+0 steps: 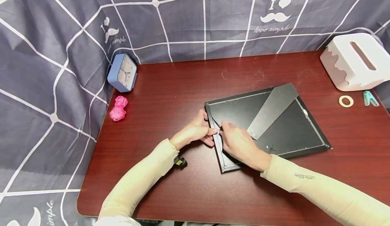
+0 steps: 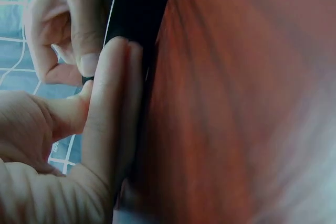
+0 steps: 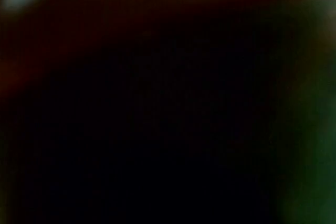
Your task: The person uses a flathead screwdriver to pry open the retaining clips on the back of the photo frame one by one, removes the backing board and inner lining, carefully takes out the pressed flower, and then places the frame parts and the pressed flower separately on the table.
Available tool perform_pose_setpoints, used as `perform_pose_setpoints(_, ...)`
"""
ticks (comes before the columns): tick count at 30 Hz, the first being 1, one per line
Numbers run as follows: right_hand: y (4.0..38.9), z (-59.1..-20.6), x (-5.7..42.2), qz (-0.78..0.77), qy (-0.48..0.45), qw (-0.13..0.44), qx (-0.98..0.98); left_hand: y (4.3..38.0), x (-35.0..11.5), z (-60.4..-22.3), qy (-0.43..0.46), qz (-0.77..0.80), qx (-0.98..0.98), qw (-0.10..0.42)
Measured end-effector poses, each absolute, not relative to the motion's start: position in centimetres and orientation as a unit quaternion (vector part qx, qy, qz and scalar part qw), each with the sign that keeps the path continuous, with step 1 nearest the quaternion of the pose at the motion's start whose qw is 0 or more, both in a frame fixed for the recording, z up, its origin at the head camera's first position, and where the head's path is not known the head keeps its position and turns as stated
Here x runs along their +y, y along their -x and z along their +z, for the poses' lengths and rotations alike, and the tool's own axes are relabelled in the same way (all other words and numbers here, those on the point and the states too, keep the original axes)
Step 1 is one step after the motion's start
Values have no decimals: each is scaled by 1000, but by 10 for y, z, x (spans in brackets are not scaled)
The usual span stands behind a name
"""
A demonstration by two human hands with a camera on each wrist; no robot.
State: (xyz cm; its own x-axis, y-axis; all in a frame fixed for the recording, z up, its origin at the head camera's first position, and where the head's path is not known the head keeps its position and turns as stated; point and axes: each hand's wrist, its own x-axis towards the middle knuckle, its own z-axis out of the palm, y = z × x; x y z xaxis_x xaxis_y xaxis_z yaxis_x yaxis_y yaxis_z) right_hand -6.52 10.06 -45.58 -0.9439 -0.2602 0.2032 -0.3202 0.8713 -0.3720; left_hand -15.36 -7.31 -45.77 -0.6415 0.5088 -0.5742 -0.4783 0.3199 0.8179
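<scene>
A black picture frame (image 1: 313,126) lies back side up on the table, turned at a slant. Its dark backing board (image 1: 234,109) carries a grey easel leg (image 1: 274,109). At the frame's left side, my left hand (image 1: 196,129) grips the rim, thumb on top and fingers along the outer side. Just right of that thumb, my right hand (image 1: 239,144) has its fingers curled at the backing board's left edge and seems to pinch it; the edge looks raised there. The left wrist view shows the right hand (image 2: 79,19) close to the left thumb (image 2: 73,111). The right wrist view is too dark to read.
On the reddish table (image 1: 170,94), a blue clock (image 1: 122,73) and pink yarn (image 1: 118,108) sit at the left. A tissue box (image 1: 338,63), a pale ring (image 1: 345,101) and a teal clip (image 1: 369,99) are at the right. A patterned curtain (image 1: 186,22) hangs behind.
</scene>
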Motion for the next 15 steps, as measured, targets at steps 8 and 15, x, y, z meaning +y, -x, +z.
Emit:
perform_pose_setpoints(8, 65, -460, 124, 355, -65, 38, -932, 152, -81, -454, -13, 577, 717, 390)
perform_pose_setpoints(15, 36, -429, 154, 406, 15, 71, -911, 174, -80, -433, -149, 436, 873, 159)
